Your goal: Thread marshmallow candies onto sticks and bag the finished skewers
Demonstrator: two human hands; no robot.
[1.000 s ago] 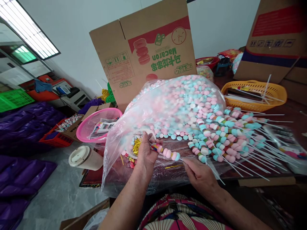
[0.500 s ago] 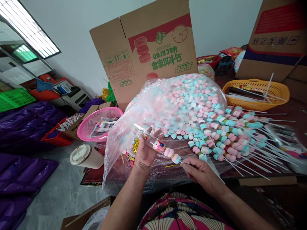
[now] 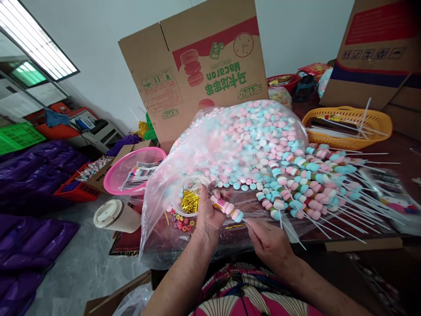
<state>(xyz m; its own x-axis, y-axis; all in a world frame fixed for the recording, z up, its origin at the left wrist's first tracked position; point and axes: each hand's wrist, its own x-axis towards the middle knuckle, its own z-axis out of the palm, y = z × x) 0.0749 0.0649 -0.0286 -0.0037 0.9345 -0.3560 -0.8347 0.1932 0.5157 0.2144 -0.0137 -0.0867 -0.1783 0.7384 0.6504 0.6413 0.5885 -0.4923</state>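
Note:
My left hand (image 3: 208,213) is closed round the upper end of a candy skewer (image 3: 230,209) of pink, white and blue marshmallow discs. My right hand (image 3: 268,240) pinches the skewer's white stick at its lower end. Just beyond the hands lies a big clear bag of loose pink and blue marshmallow discs (image 3: 243,140). To the right of it rests a pile of finished skewers (image 3: 312,184) with their sticks pointing right. Gold twist ties (image 3: 190,202) and small coloured ring candies (image 3: 183,222) lie by my left hand.
A macaron carton (image 3: 197,66) stands behind the bag. A pink basket (image 3: 134,169) and a lidded paper cup (image 3: 115,216) sit at the left, a yellow basket with sticks (image 3: 348,125) at the right. Printed clear wrappers (image 3: 391,197) lie far right. Purple bags (image 3: 36,175) cover the floor.
The printed clear sleeve that stuck out past my left fingers half a second ago no longer shows. My left hand has closed round the skewer's top and both hands sit slightly lower.

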